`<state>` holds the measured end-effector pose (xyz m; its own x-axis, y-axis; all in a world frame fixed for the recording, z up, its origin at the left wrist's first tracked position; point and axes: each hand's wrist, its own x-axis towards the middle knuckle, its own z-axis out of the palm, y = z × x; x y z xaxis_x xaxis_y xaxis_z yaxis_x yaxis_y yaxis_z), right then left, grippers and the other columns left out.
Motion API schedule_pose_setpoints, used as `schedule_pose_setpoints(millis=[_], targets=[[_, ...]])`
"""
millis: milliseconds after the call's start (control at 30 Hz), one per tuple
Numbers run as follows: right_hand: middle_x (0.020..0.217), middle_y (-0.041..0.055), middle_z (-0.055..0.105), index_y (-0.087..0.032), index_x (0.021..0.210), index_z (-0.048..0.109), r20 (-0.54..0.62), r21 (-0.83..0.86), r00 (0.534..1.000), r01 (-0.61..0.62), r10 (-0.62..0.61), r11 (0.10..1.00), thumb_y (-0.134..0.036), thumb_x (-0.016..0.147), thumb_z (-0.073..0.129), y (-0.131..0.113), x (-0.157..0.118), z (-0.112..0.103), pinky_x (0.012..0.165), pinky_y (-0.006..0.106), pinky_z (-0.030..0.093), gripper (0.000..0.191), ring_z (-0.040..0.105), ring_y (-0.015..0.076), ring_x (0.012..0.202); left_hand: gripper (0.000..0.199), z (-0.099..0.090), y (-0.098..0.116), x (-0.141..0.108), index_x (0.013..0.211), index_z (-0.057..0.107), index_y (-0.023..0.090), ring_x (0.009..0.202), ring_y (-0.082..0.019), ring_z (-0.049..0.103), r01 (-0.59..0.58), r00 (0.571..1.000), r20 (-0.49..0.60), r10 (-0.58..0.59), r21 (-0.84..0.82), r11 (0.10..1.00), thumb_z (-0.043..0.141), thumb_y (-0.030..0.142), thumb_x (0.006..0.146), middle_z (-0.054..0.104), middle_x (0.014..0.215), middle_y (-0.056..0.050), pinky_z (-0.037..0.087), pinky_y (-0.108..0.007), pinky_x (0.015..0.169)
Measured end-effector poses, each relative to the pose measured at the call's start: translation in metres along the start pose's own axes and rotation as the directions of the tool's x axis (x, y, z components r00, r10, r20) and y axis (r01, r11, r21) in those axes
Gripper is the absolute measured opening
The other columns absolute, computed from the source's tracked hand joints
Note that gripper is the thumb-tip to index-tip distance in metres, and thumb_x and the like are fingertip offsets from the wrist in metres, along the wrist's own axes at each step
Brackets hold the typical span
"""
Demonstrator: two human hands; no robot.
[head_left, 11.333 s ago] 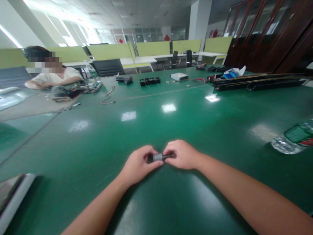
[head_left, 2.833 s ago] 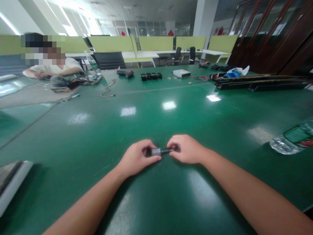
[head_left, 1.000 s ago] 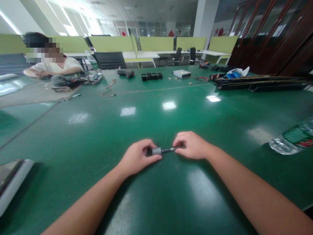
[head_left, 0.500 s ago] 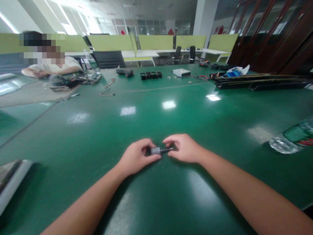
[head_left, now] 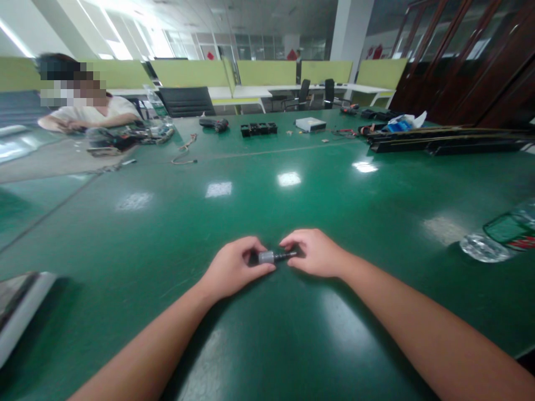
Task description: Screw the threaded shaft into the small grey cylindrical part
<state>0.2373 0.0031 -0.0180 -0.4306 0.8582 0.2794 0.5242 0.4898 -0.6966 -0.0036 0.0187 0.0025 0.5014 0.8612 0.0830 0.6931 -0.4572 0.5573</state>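
A small cylindrical part [head_left: 266,257], with a grey barrel and a thinner, stepped black shaft, lies on its side on the green table [head_left: 267,206]. Around its barrel end curves my left hand [head_left: 234,266], thumb and forefinger apart with a gap on either side of the part. My right hand [head_left: 315,253] rests at the shaft end, its thumb and forefinger also spread around the tip. Neither hand appears to press on the part. The other fingers of both hands are mostly hidden beneath them.
A plastic bottle [head_left: 497,236] lies at the right. Long black rails [head_left: 451,139], a silver box [head_left: 310,123], a black module [head_left: 259,129] and a cable [head_left: 184,153] are at the far side. A person [head_left: 100,114] sits at the far left.
The seated person's head has shifted slightly. My hands and the small cylindrical part stay practically where they were.
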Motion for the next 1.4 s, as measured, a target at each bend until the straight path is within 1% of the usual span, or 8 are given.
schedule_pose_setpoints(millis=[200, 500, 667, 900, 1133, 1400], targets=[[0.1, 0.0048, 0.074, -0.017, 0.105, 0.073, 0.014, -0.025, 1.0, 0.012, -0.011, 1.0, -0.014, 0.073, 0.074, -0.001, 0.0, 0.0, 0.084, 0.029, 0.05, 0.032, 0.066, 0.0177, 0.091, 0.032, 0.0, 0.0, 0.0, 0.085, 0.068, 0.02, 0.061, -0.014, 0.049, 0.006, 1.0, 0.005, -0.006, -0.003, 1.0, 0.075, 0.05, 0.074, 0.055, 0.067, 0.004, 0.032, -0.024, 0.057], [0.097, 0.0042, 0.072, -0.018, 0.1, 0.074, 0.041, -0.068, 0.999, 0.039, -0.036, 0.997, -0.019, 0.078, 0.073, -0.002, 0.002, 0.001, 0.078, 0.027, 0.048, 0.022, 0.064, 0.0166, 0.087, 0.033, 0.002, -0.003, 0.0, 0.086, 0.069, 0.02, 0.061, -0.014, 0.049, 0.005, 1.0, 0.002, -0.005, 0.007, 1.0, 0.075, 0.051, 0.075, 0.055, 0.067, 0.004, 0.032, -0.024, 0.057], [0.096, 0.0033, 0.071, -0.018, 0.098, 0.074, 0.05, -0.078, 0.998, 0.034, -0.03, 0.996, -0.021, 0.08, 0.072, -0.005, 0.0, 0.001, 0.076, 0.027, 0.047, 0.019, 0.064, 0.0157, 0.085, 0.033, 0.002, -0.003, 0.0, 0.087, 0.07, 0.02, 0.061, -0.014, 0.049, 0.007, 1.0, 0.001, -0.007, 0.008, 1.0, 0.076, 0.05, 0.074, 0.055, 0.067, 0.004, 0.032, -0.024, 0.057], [0.099, 0.0037, 0.071, -0.02, 0.1, 0.074, 0.068, -0.098, 0.997, 0.028, -0.022, 0.995, -0.023, 0.081, 0.072, -0.007, 0.001, 0.001, 0.079, 0.027, 0.047, 0.019, 0.064, 0.0162, 0.088, 0.034, 0.003, -0.004, -0.001, 0.088, 0.07, 0.02, 0.062, -0.014, 0.049, 0.005, 1.0, 0.0, -0.005, -0.001, 1.0, 0.078, 0.049, 0.072, 0.056, 0.068, 0.004, 0.033, -0.024, 0.058], [0.098, 0.0033, 0.072, -0.021, 0.101, 0.074, 0.073, -0.125, 0.997, 0.031, -0.022, 0.992, -0.024, 0.081, 0.073, -0.009, 0.001, 0.002, 0.078, 0.027, 0.045, 0.02, 0.064, 0.0167, 0.088, 0.036, 0.003, -0.004, -0.001, 0.089, 0.069, 0.02, 0.061, -0.014, 0.049, 0.012, 1.0, 0.004, -0.012, 0.027, 1.0, 0.078, 0.05, 0.071, 0.054, 0.067, 0.004, 0.033, -0.024, 0.057], [0.097, 0.0026, 0.074, -0.022, 0.1, 0.074, 0.069, -0.177, 0.996, 0.065, -0.054, 0.982, -0.024, 0.083, 0.071, -0.012, 0.002, 0.005, 0.083, 0.03, 0.044, 0.017, 0.065, 0.0176, 0.088, 0.032, 0.003, 0.001, 0.0, 0.088, 0.068, 0.021, 0.059, -0.014, 0.048, 0.019, 1.0, 0.016, -0.02, 0.035, 0.999, 0.077, 0.047, 0.072, 0.053, 0.064, 0.005, 0.032, -0.024, 0.057]])
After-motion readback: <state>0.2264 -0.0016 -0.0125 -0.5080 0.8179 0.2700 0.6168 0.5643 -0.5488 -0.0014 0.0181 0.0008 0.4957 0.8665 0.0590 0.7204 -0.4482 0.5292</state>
